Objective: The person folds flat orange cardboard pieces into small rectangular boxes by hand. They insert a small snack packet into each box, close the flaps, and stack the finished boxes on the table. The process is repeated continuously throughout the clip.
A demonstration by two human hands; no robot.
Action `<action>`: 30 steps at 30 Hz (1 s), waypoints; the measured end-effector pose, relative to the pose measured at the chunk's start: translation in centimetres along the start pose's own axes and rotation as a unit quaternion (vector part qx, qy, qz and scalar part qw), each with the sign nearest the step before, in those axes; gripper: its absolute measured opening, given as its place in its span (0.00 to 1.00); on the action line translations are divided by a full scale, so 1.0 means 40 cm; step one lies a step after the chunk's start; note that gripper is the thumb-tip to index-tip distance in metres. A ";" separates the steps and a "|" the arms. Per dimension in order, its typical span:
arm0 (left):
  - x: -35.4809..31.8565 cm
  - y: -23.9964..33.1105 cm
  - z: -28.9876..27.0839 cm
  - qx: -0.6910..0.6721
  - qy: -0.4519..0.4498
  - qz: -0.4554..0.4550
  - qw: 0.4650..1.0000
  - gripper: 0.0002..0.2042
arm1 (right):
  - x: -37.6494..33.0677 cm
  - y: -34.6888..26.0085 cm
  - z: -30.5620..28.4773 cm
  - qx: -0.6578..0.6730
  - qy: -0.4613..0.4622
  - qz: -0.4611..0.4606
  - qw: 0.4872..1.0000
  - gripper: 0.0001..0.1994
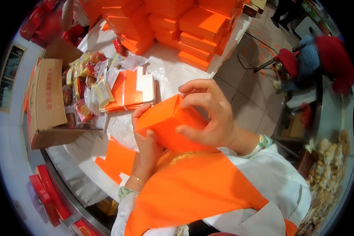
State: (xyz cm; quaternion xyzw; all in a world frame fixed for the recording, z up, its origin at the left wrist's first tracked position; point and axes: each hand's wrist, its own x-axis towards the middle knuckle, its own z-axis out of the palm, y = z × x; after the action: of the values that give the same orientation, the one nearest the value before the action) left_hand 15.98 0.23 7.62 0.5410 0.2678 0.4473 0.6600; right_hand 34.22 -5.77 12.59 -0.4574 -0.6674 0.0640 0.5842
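A small orange cardboard box [165, 118] is held up over my lap, tilted, with its long top face towards me. My left hand [146, 149] grips its left end, thumb on the near side and fingers round the far edge. At the box's right end my right hand [216, 114] has its fingers bent over the top edge, and the thumb lies along the near side. The box's contents, if any, are hidden. Just beyond it lies a pile of flat orange-and-white box blanks [126, 92]. Another orange blank [118, 157] lies left of my left wrist.
An open brown carton [47, 94] of wrapped snacks [84, 82] stands at the left. Stacked orange boxes [200, 27] fill the table's far side. Red packages [47, 192] lie lower left. A person in red [334, 59] sits at the far right, near bagged goods [324, 173].
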 end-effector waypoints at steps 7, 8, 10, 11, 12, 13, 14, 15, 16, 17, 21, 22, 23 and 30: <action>-0.048 0.034 -0.081 -0.043 -0.004 0.002 0.999 0.43 | -0.002 -0.051 0.041 0.056 -0.058 -0.020 0.997 0.19; -0.045 0.029 -0.100 -0.051 -0.010 0.009 0.999 0.42 | 0.000 -0.056 0.046 0.062 -0.075 -0.016 0.995 0.18; -0.028 0.025 -0.131 -0.078 -0.051 -0.012 0.996 0.42 | 0.007 -0.070 0.051 0.127 -0.102 0.072 0.984 0.17; -0.017 0.023 -0.144 -0.092 -0.072 -0.018 0.993 0.42 | 0.015 -0.077 0.052 0.157 -0.115 0.113 0.974 0.16; -0.007 0.010 -0.157 -0.087 -0.073 0.000 0.993 0.42 | 0.027 -0.081 0.052 0.175 -0.144 0.124 0.966 0.16; -0.002 0.006 -0.158 -0.115 -0.088 -0.009 0.989 0.41 | 0.041 -0.081 0.052 0.192 -0.172 0.135 0.957 0.15; 0.001 0.003 -0.155 -0.141 -0.106 -0.020 0.984 0.41 | 0.051 -0.080 0.051 0.209 -0.196 0.148 0.947 0.15; 0.002 -0.001 -0.152 -0.167 -0.123 -0.031 0.978 0.41 | 0.058 -0.074 0.055 0.218 -0.220 0.119 0.943 0.16; 0.000 -0.014 -0.151 -0.191 -0.130 -0.029 0.972 0.41 | 0.061 -0.065 0.063 0.227 -0.244 0.091 0.938 0.16; -0.006 -0.032 -0.149 -0.216 -0.137 -0.030 0.966 0.40 | 0.056 -0.059 0.071 0.237 -0.267 0.066 0.932 0.16; -0.021 -0.051 -0.139 -0.287 -0.145 -0.060 0.945 0.40 | 0.023 -0.064 0.098 0.312 -0.248 0.103 0.911 0.18; -0.026 -0.052 -0.137 -0.287 -0.143 -0.057 0.946 0.40 | 0.018 -0.067 0.100 0.316 -0.246 0.114 0.909 0.18; -0.028 -0.049 -0.139 -0.284 -0.142 -0.055 0.947 0.40 | 0.014 -0.070 0.103 0.321 -0.241 0.124 0.907 0.18; -0.038 -0.029 -0.130 -0.263 -0.148 -0.041 0.953 0.41 | -0.001 -0.080 0.110 0.340 -0.217 0.097 0.910 0.17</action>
State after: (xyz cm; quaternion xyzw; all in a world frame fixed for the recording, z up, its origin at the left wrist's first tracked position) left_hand 11.30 1.35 4.92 0.3974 0.0617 0.3892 0.8287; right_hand 28.82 -5.66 13.20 -0.2681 -0.6677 0.4410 0.5365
